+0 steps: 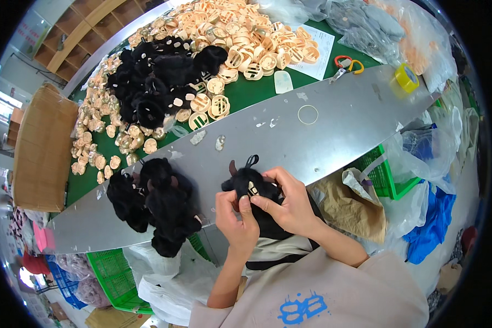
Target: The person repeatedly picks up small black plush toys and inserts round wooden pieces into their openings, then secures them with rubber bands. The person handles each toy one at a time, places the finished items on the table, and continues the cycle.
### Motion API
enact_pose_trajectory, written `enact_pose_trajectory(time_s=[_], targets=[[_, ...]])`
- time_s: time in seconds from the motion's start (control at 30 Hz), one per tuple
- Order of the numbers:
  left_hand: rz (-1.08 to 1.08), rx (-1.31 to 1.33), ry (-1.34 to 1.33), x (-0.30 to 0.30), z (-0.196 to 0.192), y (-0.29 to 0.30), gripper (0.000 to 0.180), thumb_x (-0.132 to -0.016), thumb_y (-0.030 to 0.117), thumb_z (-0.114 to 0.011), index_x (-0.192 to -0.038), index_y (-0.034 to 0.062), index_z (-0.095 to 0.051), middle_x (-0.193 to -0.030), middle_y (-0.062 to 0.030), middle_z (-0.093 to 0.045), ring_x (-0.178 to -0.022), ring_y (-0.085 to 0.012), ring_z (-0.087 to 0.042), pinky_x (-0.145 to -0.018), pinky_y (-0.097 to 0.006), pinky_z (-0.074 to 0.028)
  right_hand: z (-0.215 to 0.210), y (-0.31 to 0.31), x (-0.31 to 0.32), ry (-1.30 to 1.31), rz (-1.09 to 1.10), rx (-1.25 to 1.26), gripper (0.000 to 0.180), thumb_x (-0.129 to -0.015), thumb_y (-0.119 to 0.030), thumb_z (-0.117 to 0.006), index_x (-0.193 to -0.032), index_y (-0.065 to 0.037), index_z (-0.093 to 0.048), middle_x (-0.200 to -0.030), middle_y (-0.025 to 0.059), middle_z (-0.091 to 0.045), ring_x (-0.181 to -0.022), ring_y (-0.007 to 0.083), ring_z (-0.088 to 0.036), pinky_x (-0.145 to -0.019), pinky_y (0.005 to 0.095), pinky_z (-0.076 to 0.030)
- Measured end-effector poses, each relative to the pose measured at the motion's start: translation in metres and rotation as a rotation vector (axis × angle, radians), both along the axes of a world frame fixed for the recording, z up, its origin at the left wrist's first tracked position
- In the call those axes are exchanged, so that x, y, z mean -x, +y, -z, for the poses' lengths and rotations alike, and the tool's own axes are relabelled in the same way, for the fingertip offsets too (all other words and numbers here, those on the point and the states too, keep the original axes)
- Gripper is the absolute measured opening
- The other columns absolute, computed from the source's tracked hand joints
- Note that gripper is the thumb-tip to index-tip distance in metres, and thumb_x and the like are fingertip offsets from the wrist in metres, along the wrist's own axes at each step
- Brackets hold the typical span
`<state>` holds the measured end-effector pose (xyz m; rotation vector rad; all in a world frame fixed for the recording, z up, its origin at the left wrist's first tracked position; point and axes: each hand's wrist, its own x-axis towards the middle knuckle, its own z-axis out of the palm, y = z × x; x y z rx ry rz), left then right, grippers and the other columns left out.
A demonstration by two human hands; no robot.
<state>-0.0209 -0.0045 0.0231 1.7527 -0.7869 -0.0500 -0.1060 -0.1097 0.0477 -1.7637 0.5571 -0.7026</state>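
Near the front edge of the grey metal tabletop (268, 134), I hold a small black plush toy (239, 181) with a brown horn and a black loop on top. My left hand (238, 223) grips its left side, fingers bent and thumb against the front. From the right, my right hand (291, 206) pinches it, its thumb close to the left one. A small cream plastic piece (252, 189) shows in the toy's front, just above my thumbs. Whether it is fixed in the fabric I cannot tell. Several more black plush toys (167, 199) lie to the left.
A large pile of round cream plastic parts (246, 33) and a heap of black plush pieces (153, 76) cover the green surface behind. Scissors (347, 66), a yellow tape roll (406, 78) and a thin ring (308, 115) lie right. Green crates (115, 279) stand below; a cardboard box (44, 147) is left.
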Motion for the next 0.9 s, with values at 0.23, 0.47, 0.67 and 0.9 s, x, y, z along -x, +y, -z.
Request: enact_pose_trajectory(time_s=[0.23,0.47,0.67,0.9], targets=[[0.054,0.068,0.090,-0.008,0.001,0.000,0.018,-0.095,0.016,-0.062,-0.090,0.0013,-0.054,-0.080,-0.0058,-0.047,-0.068,-0.0168,-0.047,-0.062,-0.029,-0.039,0.002,-0.006,0.001,-0.105,-0.105,-0.508,0.047,-0.082,-0.018,-0.080,-0.117,-0.001,-0.054,-0.104,0.0051,-0.062,-0.091,0.0081,-0.058,-0.079,0.0253,-0.050],[0.142,0.015,0.100,-0.004,-0.005,-0.004,0.017,-0.094,0.016,-0.062,-0.089,0.0010,-0.056,-0.081,-0.0046,-0.049,-0.069,-0.0145,-0.046,-0.064,-0.027,-0.038,0.007,-0.015,0.007,-0.090,-0.099,-0.433,0.032,-0.086,-0.019,-0.076,-0.104,0.002,-0.060,-0.102,0.0033,-0.059,-0.089,0.0091,-0.056,-0.077,0.0243,-0.047],[0.140,0.040,0.197,-0.001,0.007,0.002,0.020,-0.097,0.020,-0.059,-0.090,0.0013,-0.056,-0.084,-0.0001,-0.048,-0.073,-0.0085,-0.042,-0.063,-0.022,-0.033,-0.007,-0.006,0.009,-0.028,-0.028,-0.079,0.024,-0.084,-0.009,-0.072,-0.097,0.004,-0.057,-0.101,0.0123,-0.056,-0.087,0.0234,-0.059,-0.077,0.0306,-0.048],[0.097,0.012,0.180,-0.001,0.010,0.004,0.021,-0.097,0.019,-0.059,-0.089,0.0010,-0.053,-0.082,-0.0016,-0.044,-0.072,-0.0108,-0.040,-0.063,-0.024,-0.033,-0.001,0.005,0.005,0.012,0.096,0.150,0.026,-0.079,0.002,-0.068,-0.100,0.003,-0.052,-0.104,0.0144,-0.055,-0.082,0.0300,-0.065,-0.069,0.0352,-0.053]])
